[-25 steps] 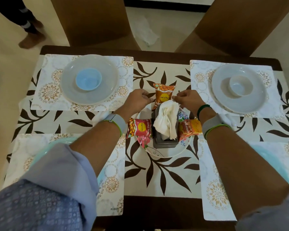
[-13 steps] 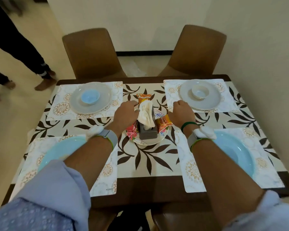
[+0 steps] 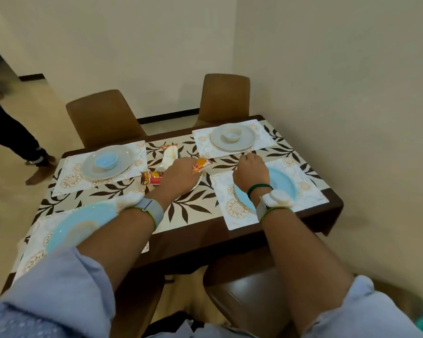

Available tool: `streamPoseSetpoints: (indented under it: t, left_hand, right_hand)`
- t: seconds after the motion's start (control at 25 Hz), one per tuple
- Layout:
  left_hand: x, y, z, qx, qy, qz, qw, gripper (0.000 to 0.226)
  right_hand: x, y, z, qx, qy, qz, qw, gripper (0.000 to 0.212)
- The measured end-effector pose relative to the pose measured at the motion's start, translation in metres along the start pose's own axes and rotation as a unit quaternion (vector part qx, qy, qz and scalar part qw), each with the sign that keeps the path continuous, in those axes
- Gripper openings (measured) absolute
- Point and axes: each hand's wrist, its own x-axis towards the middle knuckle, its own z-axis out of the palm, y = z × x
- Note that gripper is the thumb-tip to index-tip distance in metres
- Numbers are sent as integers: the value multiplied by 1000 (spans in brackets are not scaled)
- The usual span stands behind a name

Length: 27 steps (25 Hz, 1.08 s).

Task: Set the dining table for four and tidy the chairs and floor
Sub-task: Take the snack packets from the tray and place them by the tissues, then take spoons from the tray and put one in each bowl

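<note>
The dark wooden dining table [image 3: 205,237] carries a leaf-patterned runner and several floral placemats. On the far mats sit two grey plates [image 3: 122,164] [image 3: 244,140], each with a small bowl [image 3: 106,160] [image 3: 232,134]. Light blue plates lie on the near left mat [image 3: 83,225] and the near right mat [image 3: 283,181]. My left hand [image 3: 181,174] hovers curled over the centre plate [image 3: 198,181], hiding most of it. Around that hand show white tissues [image 3: 170,156], a red snack packet [image 3: 152,178] and an orange one [image 3: 200,164]. My right hand [image 3: 250,170] is a loose fist above the near right blue plate.
Two brown chairs [image 3: 103,115] [image 3: 226,96] stand at the far side. Another chair [image 3: 249,301] is tucked under the near edge, below my right arm. A person's legs [image 3: 15,137] stand on the floor at the left. A wall runs close along the table's right end.
Both hands have pulled back from the tissues and the snack packets. My right hand moved right, over the blue plate. My head rose and turned, so the table looks smaller and tilted.
</note>
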Motion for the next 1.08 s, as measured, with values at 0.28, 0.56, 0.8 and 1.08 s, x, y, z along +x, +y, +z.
streamPoseSetpoints:
  t: [0.28,0.56,0.8,1.08]
  left_hand:
    - [-43,48,21,2,-24,74,997,61]
    - [-137,84,71,25,-101,201,974,59]
    - [-200,183,110,24,-134,331,934,56]
    - [-296,339,201,20,-212,445,870,54]
  right_hand:
    - [-112,35,-23,-11,14,114,993,43]
    - [-253,58,-13,-26,-24,216,976,45]
    - [-371,105,-31,-33,-20,315,948,38]
    - [-539,219,-45,-46,-29,485,873,41]
